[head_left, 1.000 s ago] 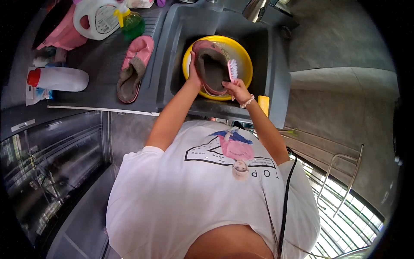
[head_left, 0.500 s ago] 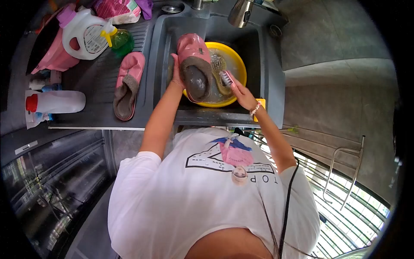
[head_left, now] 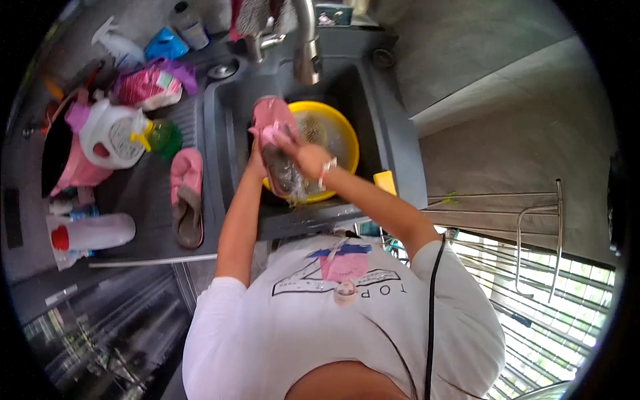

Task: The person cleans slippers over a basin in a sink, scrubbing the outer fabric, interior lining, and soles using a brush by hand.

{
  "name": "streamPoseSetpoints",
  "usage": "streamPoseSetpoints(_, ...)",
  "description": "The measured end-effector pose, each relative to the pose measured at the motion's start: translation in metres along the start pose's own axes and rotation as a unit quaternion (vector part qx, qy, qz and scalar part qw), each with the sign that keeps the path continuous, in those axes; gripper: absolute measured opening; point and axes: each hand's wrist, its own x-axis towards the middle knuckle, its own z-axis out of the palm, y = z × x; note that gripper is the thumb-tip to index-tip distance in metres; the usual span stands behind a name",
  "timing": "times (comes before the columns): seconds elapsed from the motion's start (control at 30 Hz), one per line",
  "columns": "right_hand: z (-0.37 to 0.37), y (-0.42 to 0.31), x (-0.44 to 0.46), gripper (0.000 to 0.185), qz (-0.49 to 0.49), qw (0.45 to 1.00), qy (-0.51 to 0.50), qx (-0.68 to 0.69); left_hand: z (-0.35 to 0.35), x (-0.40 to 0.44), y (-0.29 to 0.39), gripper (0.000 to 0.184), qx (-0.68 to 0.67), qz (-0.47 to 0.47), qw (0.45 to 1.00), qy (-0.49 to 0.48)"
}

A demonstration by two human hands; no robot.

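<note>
My left hand (head_left: 255, 162) is closed on the side of a wet pink slipper (head_left: 272, 110) with a grey-brown fuzzy lining, held tilted over a yellow basin (head_left: 356, 148). Gripped in my right hand (head_left: 311, 161) is a pink scrub brush (head_left: 271, 133), blurred by motion and pressed against the slipper's upper near its opening. Water drips off the slipper's heel end. In the basin's water lies a yellowish patterned thing (head_left: 311, 128) whose kind is unclear. The matching slipper (head_left: 187, 193) rests on the ribbed drainboard to the left.
The basin stands in a dark sink (head_left: 227, 113) under a metal faucet (head_left: 307, 61). At left are a detergent jug (head_left: 110, 137), a green-liquid bottle (head_left: 165, 139), a pink tub (head_left: 73, 167) and a red-capped bottle (head_left: 100, 232). A yellow block (head_left: 385, 182) sits on the sink's right edge.
My right hand has moved left from above the basin, bringing the brush onto the slipper. The slipper is still in my left hand. The camera view has shifted, showing more behind the sink.
</note>
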Motion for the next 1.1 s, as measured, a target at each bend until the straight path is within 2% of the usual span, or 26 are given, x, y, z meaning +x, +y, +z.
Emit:
streamPoseSetpoints(0.03,-0.011,-0.007,-0.006,0.075,0.028,0.999,-0.036,0.017,-0.002,0.000,0.001,0.113,0.004,-0.004,1.000,-0.010)
streamPoseSetpoints(0.1,-0.023,0.010,0.008,0.068,0.055,0.996,-0.070,-0.021,-0.003,0.001,0.003,0.113,0.092,-0.079,0.992,0.019)
streamPoseSetpoints(0.13,-0.026,0.019,0.019,0.064,0.082,0.991,-0.096,-0.037,-0.003,0.004,0.001,0.113,0.096,-0.082,0.992,0.017)
streamPoseSetpoints(0.2,-0.023,0.022,0.030,0.063,0.122,0.990,-0.073,-0.017,0.002,0.011,0.003,0.112,0.123,-0.088,0.988,0.037)
streamPoseSetpoints(0.23,-0.022,0.024,0.036,0.062,0.158,0.986,-0.056,0.002,0.015,0.014,0.004,0.111,0.155,-0.045,0.986,0.041)
streamPoseSetpoints(0.27,-0.019,0.026,0.038,0.062,0.156,0.986,-0.053,0.002,0.011,0.021,0.008,0.111,0.158,-0.044,0.986,0.041)
streamPoseSetpoints(0.33,-0.004,0.021,0.028,0.063,0.118,0.990,0.019,0.078,0.003,0.027,0.012,0.108,0.155,-0.034,0.986,0.058)
streamPoseSetpoints(0.4,-0.009,0.024,0.010,0.064,0.109,0.989,0.001,0.095,0.003,0.027,0.015,0.101,0.151,-0.017,0.984,0.094)
streamPoseSetpoints(0.47,-0.012,0.030,-0.007,0.065,0.009,0.989,0.040,0.139,-0.006,0.027,0.020,0.092,0.152,-0.018,0.986,0.066)
streamPoseSetpoints(0.5,0.004,0.047,-0.003,0.067,0.052,0.992,0.006,0.112,-0.021,0.030,0.021,0.086,0.215,0.024,0.972,0.093)
streamPoseSetpoints(0.53,-0.003,0.052,0.000,0.067,0.064,0.995,0.025,0.072,-0.002,0.027,0.023,0.085,0.268,0.055,0.955,0.117)
streamPoseSetpoints(0.57,0.013,0.069,0.008,0.066,0.045,0.990,0.111,0.077,0.011,0.026,0.025,0.081,0.271,0.057,0.952,0.129)
streamPoseSetpoints(0.63,-0.009,0.066,0.022,0.057,0.085,0.983,0.130,0.093,0.012,0.026,0.030,0.077,0.276,0.057,0.949,0.145)
streamPoseSetpoints(0.7,-0.014,0.066,0.030,0.056,0.078,0.983,0.128,0.107,0.013,0.029,0.035,0.078,0.211,-0.009,0.970,0.119)
streamPoseSetpoints(0.73,-0.016,0.066,0.032,0.054,0.070,0.983,0.127,0.113,0.016,0.031,0.036,0.078,0.211,-0.012,0.970,0.122)
streamPoseSetpoints(0.8,-0.013,0.065,0.030,0.051,0.039,0.978,0.159,0.130,0.028,0.033,0.038,0.081,0.175,0.052,0.979,0.095)
streamPoseSetpoints(0.87,-0.006,0.068,0.027,0.048,0.046,0.970,0.167,0.167,0.034,0.035,0.041,0.085,0.190,0.058,0.975,0.103)
streamPoseSetpoints(0.9,-0.005,0.066,0.024,0.043,0.092,0.965,0.161,0.187,0.034,0.039,0.043,0.083,0.161,0.072,0.977,0.119)
streamPoseSetpoints(0.93,-0.009,0.062,0.021,0.043,0.093,0.965,0.160,0.189,0.046,0.038,0.046,0.081,0.133,0.087,0.978,0.134)
streamPoseSetpoints(1.0,-0.015,0.058,0.013,0.039,0.205,0.929,0.109,0.287,0.064,0.033,0.050,0.081,0.124,0.103,0.973,0.167)
streamPoseSetpoints(1.03,-0.002,0.065,0.011,0.042,0.201,0.908,0.135,0.343,0.068,0.032,0.052,0.082,0.102,0.138,0.967,0.186)
streamPoseSetpoints(1.07,0.009,0.074,0.007,0.042,0.202,0.907,0.133,0.344,0.069,0.032,0.053,0.083,0.079,0.172,0.960,0.205)
streamPoseSetpoints(1.1,0.014,0.078,0.003,0.045,0.219,0.880,0.132,0.400,0.050,0.035,0.056,0.086,0.038,0.147,0.969,0.193)
